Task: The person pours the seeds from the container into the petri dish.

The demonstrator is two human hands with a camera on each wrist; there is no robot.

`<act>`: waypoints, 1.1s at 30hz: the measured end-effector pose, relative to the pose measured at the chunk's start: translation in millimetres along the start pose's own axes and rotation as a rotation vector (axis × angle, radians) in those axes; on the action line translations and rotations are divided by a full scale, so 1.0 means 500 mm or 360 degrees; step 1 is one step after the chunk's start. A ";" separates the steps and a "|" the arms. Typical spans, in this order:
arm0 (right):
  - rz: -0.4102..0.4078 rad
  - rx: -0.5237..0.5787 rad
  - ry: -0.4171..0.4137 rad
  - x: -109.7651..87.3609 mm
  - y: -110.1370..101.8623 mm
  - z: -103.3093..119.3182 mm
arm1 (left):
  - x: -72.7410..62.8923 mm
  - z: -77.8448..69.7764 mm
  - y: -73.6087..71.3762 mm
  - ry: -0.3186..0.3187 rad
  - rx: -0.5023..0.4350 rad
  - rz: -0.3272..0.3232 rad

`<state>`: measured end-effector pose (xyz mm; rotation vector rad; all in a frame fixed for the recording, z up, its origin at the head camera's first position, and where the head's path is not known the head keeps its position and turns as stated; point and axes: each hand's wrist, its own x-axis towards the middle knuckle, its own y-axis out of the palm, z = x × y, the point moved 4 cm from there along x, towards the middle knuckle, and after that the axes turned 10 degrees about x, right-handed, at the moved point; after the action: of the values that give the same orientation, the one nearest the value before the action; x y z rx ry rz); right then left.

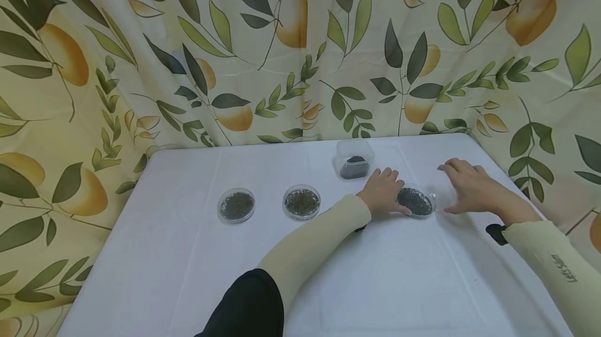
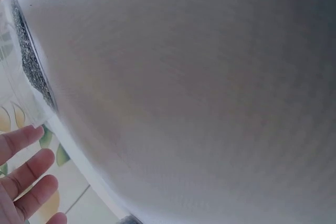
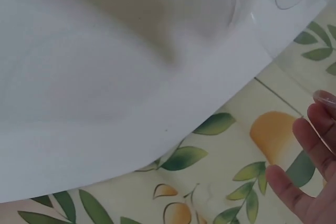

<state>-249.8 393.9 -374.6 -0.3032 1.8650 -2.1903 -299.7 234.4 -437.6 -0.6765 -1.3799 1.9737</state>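
A petri dish (image 1: 415, 201) of dark granules sits on the table's right side. My left hand (image 1: 382, 191) holds it at its left edge, thumb in front and fingers behind. In the left wrist view the granules (image 2: 31, 56) show at the far left, with outstretched fingers (image 2: 34, 169) below. Just right of the dish, my right hand (image 1: 479, 191) grips a clear lid (image 1: 441, 185) between thumb and fingers, raised and tilted. Its transparent wall is faint in the right wrist view, where fingers (image 3: 315, 140) spread at the lower right.
Two more petri dishes of dark granules, one at left (image 1: 236, 205) and one mid-table (image 1: 301, 202), stand in a row. Behind them is a clear plastic tub (image 1: 354, 162) with dark material. The white tablecloth (image 1: 188, 274) ends at a leaf-patterned curtain (image 1: 300, 65).
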 end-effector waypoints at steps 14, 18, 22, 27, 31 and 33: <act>0.0006 -0.0007 -0.0087 0.021 0.008 0.038 | 0.008 0.001 0.001 -0.0024 -0.0003 0.0011; 0.0016 -0.0013 -0.0136 0.024 0.014 0.044 | 0.007 -0.001 -0.002 -0.0023 -0.0005 0.0004; 0.0043 -0.0005 -0.0143 0.028 0.021 0.048 | 0.008 -0.002 0.000 -0.0022 0.0009 -0.0005; 0.0097 0.0022 -0.0109 0.032 0.027 0.054 | 0.013 -0.002 0.005 -0.0027 0.0016 -0.0019; 0.0140 0.0023 -0.0081 0.035 0.032 0.056 | 0.015 -0.002 0.010 -0.0021 -0.0004 -0.0010; 0.0155 0.0016 -0.0073 0.036 0.034 0.058 | 0.014 -0.001 0.011 -0.0012 -0.0005 -0.0007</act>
<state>-257.0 358.5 -386.5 -0.2527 1.8048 -2.1101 -305.2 238.6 -443.5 -0.6676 -1.3882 1.9733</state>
